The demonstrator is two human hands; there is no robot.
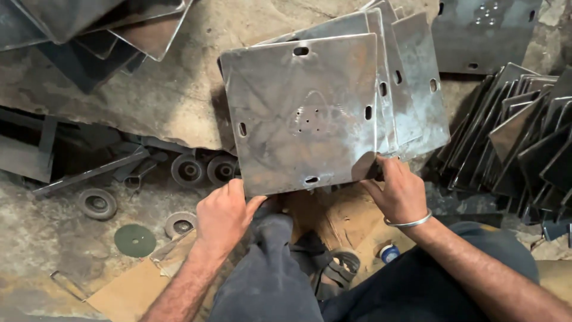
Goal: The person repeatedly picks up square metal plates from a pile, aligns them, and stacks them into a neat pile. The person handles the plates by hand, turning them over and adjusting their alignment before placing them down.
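Looking down from the head cam here. Everything is placed off the top plate, the square steel sheet with slots near its edges and small holes in the middle, sitting tilted on a fanned pile of similar plates.

Far left of it, a green disc lies on the dirty floor, with a few round wheels nearer the plate's lower left corner and a scrap of cardboard below those.

My left hand is at the plate's bottom edge near the left corner, fingers curled onto the edge and thumb toward the underside, so it's got hold of it.

Right below the plate are my knees in dark trousers and a sandal.

My right hand, with a metal bangle on the wrist, pinches the plate's lower right corner, fingertips closed on it.

Right of the plate, well apart, a row of dark plates stands on edge.
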